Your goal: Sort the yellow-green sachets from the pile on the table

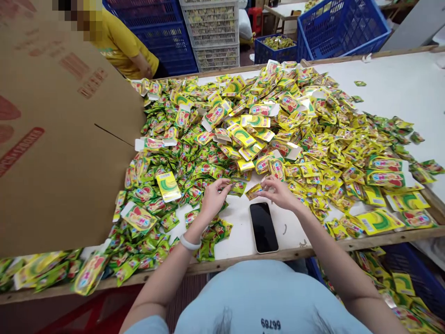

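My left hand (213, 198) is closed, thumb and fingertips pinching the edge of a green sachet (238, 188). Across a small gap, my right hand (280, 194) pinches a yellow sachet (253, 191) at its near side. Both hands are low over the white tabletop (234, 218), at the front of a big heap. Green sachets (208, 155) lie mostly on the left of the heap and yellow sachets (333, 144) on the right. Small printed boxes (241, 135) lie on top, some with flaps open. Just below my right hand rests a black-screened phone (264, 227).
A large cardboard carton (66, 139) stands at the left. Behind the table are a person in a yellow shirt (127, 44), stacked white crates (212, 35) and a tilted blue crate (342, 28). Another blue crate (406, 264) with packets sits below the front right edge.
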Available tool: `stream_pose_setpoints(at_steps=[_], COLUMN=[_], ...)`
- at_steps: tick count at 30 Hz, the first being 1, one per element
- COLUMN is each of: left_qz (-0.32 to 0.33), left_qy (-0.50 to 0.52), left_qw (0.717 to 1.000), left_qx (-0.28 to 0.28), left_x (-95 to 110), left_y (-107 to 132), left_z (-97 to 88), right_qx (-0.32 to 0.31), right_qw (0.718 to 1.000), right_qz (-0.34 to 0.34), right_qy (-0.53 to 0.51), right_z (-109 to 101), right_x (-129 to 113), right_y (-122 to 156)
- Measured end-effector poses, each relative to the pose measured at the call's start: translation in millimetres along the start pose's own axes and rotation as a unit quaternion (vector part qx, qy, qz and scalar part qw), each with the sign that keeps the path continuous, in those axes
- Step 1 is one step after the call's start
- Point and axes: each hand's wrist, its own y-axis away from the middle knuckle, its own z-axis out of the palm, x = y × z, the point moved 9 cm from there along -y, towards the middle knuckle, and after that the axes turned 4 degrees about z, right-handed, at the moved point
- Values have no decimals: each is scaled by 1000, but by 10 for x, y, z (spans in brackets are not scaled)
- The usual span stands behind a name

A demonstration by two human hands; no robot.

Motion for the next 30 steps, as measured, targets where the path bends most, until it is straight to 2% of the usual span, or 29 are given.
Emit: stream_pose_setpoints(at_steps=[2, 4, 6, 8, 11, 13, 16, 17, 19, 21, 22, 23, 25, 28, 30], left_qz=[15, 57, 82, 97, 153, 205, 304, 348, 433, 462, 459, 447, 412, 358, 334], left_qy=[31, 34, 30, 29, 34, 7, -122, -177, -265, -329, -351, -365, -375, -359, -335], left_qw=[999, 994, 983, 972, 946, 936, 920, 897, 824, 760, 743, 738, 757, 805, 831], left_qx=[-24, -92, -159, -211, -283, -285, -216, -206, -250, -317, -339, -349, -341, -310, -294], left_x=[133, 361, 570, 739, 979, 1110, 1302, 1377, 1478, 1470, 1453, 1442, 1433, 1388, 1318], left_y=[2, 32, 103, 193, 315, 267, -56, -169, -322, -439, -494, -550, -649, -717, -676], left_z=[100, 266, 414, 530, 717, 810, 944, 1046, 1373, 1693, 1804, 1870, 1867, 1589, 1318], right_qx=[-2, -14, -34, -53, -95, -89, -7, 15, 28, 34, 40, 50, 70, 80, 73], right_qw=[997, 990, 983, 977, 957, 970, 999, 998, 989, 989, 993, 996, 984, 918, 883], right_qz=[-43, -79, -85, -52, 0, 19, 32, 35, 39, 46, 53, 63, 90, 127, 136], right_qy=[-56, -116, -160, -202, -272, -227, -11, 56, 138, 134, 98, 37, -136, -366, -442], right_z=[-57, -84, -87, -76, -31, -48, -183, -215, -231, -257, -290, -336, -428, -474, -458], right_x=[-149, -309, -387, -327, -98, 119, 441, 519, 637, 719, 755, 791, 872, 954, 937], right_y=[163, 278, 344, 399, 577, 752, 1028, 1112, 1243, 1318, 1337, 1348, 1352, 1328, 1293])
